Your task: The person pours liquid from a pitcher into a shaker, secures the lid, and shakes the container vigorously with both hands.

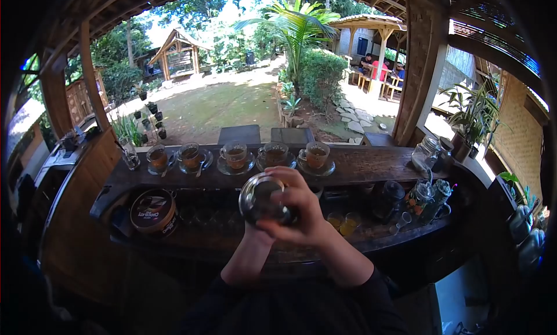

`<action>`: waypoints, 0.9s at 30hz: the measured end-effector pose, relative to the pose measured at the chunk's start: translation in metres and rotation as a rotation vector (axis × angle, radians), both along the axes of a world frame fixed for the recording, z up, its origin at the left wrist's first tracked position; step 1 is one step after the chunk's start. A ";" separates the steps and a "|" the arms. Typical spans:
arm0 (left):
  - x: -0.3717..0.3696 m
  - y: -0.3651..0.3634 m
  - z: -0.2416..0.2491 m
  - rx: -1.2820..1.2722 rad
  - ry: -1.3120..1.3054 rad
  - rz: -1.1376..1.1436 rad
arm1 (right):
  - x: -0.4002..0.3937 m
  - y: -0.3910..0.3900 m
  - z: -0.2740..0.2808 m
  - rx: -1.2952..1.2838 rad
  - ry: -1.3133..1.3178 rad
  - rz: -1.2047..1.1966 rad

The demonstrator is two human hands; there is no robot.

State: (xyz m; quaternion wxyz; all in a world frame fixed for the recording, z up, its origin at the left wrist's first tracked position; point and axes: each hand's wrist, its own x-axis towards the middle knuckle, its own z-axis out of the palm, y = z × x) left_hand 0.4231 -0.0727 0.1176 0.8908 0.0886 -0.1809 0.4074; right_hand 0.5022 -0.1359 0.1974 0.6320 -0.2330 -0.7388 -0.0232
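My right hand is closed around the near side and rim of a round, shiny container, held up in front of me above the counter. It looks like a glass jar or metal canister seen end-on; blur hides the exact kind. My left hand is under and behind the same container, its fingers mostly hidden. Just beyond stand several glass cups of brown drink on saucers in a row, among them a middle cup and a right-hand cup.
The dark wooden counter has a lower shelf with a round chocolate tin, small yellow-filled glasses and jars. A lidded glass jar stands at the right end. Beyond, people sit under a shelter.
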 end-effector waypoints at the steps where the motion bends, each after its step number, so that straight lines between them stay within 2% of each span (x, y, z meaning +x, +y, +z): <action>1: 0.000 -0.004 0.002 0.072 0.137 0.085 | 0.002 -0.001 -0.001 0.037 -0.029 0.002; 2: -0.005 0.005 -0.001 0.079 0.133 0.083 | 0.005 -0.002 -0.001 0.075 -0.059 0.003; 4: -0.023 0.025 -0.014 0.139 0.170 -0.274 | -0.015 -0.031 0.015 0.333 -0.332 0.111; 5: -0.030 0.014 0.012 0.270 0.174 -0.159 | -0.023 -0.055 0.014 0.325 -0.458 0.172; 6: -0.028 0.007 0.016 0.406 0.052 -0.019 | -0.028 -0.073 0.010 0.320 -0.580 0.233; 8: -0.029 0.001 0.024 0.727 -0.076 0.025 | -0.025 -0.076 0.001 0.414 -0.545 0.229; 9: -0.023 0.000 0.018 0.629 -0.043 -0.007 | -0.022 -0.076 -0.003 0.504 -0.516 0.218; 10: -0.016 -0.005 0.010 0.279 0.128 -0.019 | -0.009 -0.065 0.000 0.461 -0.416 0.245; 11: -0.003 -0.011 -0.004 0.280 0.132 -0.012 | 0.008 -0.048 -0.001 0.407 -0.365 0.203; 12: 0.012 -0.016 -0.020 0.144 0.149 0.007 | 0.031 -0.031 -0.013 0.220 -0.252 0.242; 13: 0.024 -0.020 -0.026 0.010 0.160 0.025 | 0.044 -0.026 -0.017 0.046 -0.097 0.107; 14: 0.033 -0.018 -0.017 -0.038 0.327 -0.011 | 0.053 -0.023 -0.029 -0.115 0.237 0.109; 16: 0.051 -0.038 -0.003 0.052 0.299 -0.008 | 0.070 -0.042 -0.018 0.168 0.148 0.132; 17: 0.065 -0.010 -0.040 -0.050 0.238 -0.245 | 0.071 -0.079 0.004 0.145 0.001 0.115; 18: 0.066 -0.032 0.008 0.258 0.282 -0.070 | 0.069 -0.114 0.018 0.113 -0.142 0.095; 20: 0.076 -0.060 0.048 0.580 0.220 0.010 | 0.057 -0.099 -0.031 0.583 -0.011 -0.003; 21: 0.089 -0.062 0.052 0.627 0.205 0.003 | 0.081 -0.118 -0.011 0.590 -0.219 0.001; 22: 0.104 -0.067 0.053 0.520 0.293 -0.015 | 0.106 -0.136 0.011 0.585 -0.423 0.001; 23: 0.124 -0.068 0.048 0.332 0.420 -0.107 | 0.121 -0.127 0.004 0.532 -0.274 0.030; 24: 0.144 -0.069 0.040 0.142 0.546 -0.197 | 0.141 -0.139 -0.001 0.142 -0.125 -0.104; 25: 0.162 -0.078 0.029 0.063 0.572 -0.252 | 0.165 -0.125 -0.007 0.141 -0.088 -0.309; 26: 0.189 -0.068 -0.016 0.047 0.641 -0.235 | 0.182 -0.121 -0.025 -0.003 0.208 -0.337; 27: 0.190 -0.084 -0.010 0.084 0.661 -0.298 | 0.191 -0.135 -0.023 0.029 0.230 -0.358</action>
